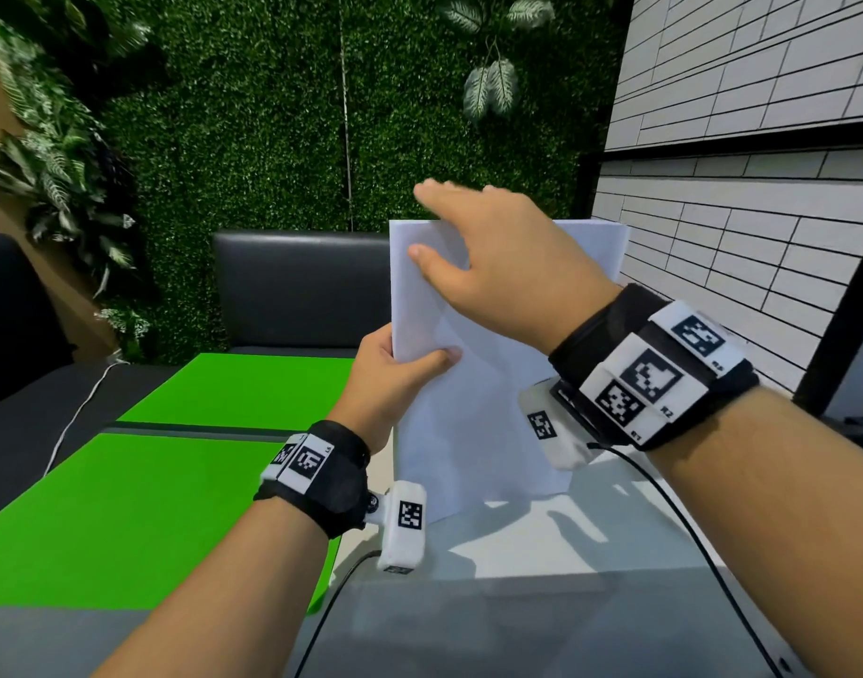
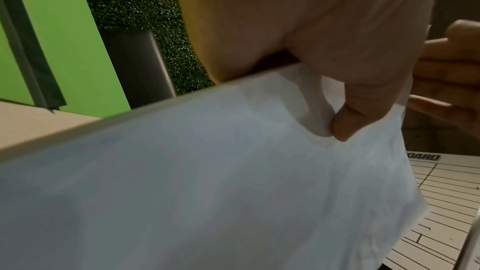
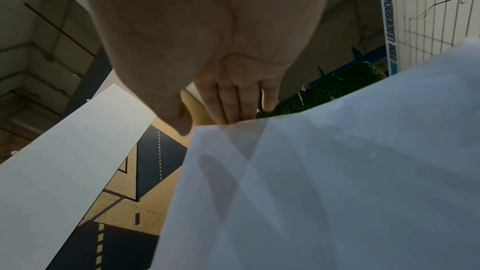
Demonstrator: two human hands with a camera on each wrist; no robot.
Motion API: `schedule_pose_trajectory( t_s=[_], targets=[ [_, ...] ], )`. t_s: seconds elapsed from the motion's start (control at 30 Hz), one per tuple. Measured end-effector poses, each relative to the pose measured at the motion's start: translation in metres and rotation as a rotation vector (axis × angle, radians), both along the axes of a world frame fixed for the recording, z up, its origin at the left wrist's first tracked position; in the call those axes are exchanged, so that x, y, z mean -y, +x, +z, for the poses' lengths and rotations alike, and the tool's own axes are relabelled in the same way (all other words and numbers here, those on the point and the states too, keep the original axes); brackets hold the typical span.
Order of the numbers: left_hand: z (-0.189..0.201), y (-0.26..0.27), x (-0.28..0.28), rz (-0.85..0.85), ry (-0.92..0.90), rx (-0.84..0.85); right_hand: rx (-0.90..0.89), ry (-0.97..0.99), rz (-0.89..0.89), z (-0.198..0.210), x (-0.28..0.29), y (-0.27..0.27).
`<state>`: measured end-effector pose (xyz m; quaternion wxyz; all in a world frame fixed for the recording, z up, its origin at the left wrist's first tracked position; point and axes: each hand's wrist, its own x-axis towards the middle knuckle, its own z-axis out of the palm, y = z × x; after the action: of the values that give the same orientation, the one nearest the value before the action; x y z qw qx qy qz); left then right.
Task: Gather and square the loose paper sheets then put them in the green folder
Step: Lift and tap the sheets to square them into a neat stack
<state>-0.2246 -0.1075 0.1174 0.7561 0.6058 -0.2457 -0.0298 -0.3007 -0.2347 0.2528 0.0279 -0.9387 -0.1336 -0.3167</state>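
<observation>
Sheets (image 1: pixel 473 408) stand upright on table (image 1: pixel 566 555); I see L hand (image 1: pixel 395 369) pinching their left edge (thumb in front). R hand (image 1: pixel 493 256) lies flat-fingered on top edge; green folder (image 1: pixel 141 511) open beside.

place: office lounge | cues: leaderboard whiteboard (image 1: pixel 743 90) (ruled grid), faux-hedge wall (image 1: pixel 282 115), padded bench (image 1: pixel 297 286), table (image 1: pixel 517 604)

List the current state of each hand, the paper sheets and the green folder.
Left hand: pinches the stack's left edge, thumb in front.
Right hand: fingers straight over the stack's top edge.
Paper sheets: held upright, bottom edge on the table, not yet squared.
Green folder: open flat, no paper in it.
</observation>
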Motion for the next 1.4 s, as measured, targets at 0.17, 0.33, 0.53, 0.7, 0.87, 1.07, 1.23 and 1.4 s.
schedule_pose_trajectory(
  t_s=[0.17,0.33,0.53,0.7,0.87,1.07,1.23,1.4],
  targets=[
    [0.001,-0.001,0.001,-0.011,0.008,0.019,-0.042,-0.024,0.043,-0.005,-0.015,0.002],
    [0.003,-0.002,0.0,-0.012,-0.004,0.017,-0.005,0.012,0.075,-0.005,-0.016,0.008],
    [0.002,-0.002,0.001,-0.009,-0.01,0.008,0.022,0.041,0.051,-0.002,0.004,0.004],
    [0.001,0.0,0.002,-0.007,-0.016,0.015,-0.046,-0.011,-0.043,0.0,0.024,0.0],
    [0.0,-0.001,0.004,-0.018,-0.052,-0.009,-0.018,0.017,-0.071,0.0,0.049,-0.008],
    [-0.002,0.003,0.005,0.012,-0.041,-0.009,0.008,0.059,-0.154,-0.003,0.092,-0.024],
    [-0.003,0.004,0.005,0.004,-0.038,-0.003,0.028,0.213,-0.256,-0.005,0.144,-0.025],
    [-0.002,0.007,0.003,-0.014,-0.042,0.003,-0.178,1.165,0.176,-0.068,0.165,-0.009]
  ],
)
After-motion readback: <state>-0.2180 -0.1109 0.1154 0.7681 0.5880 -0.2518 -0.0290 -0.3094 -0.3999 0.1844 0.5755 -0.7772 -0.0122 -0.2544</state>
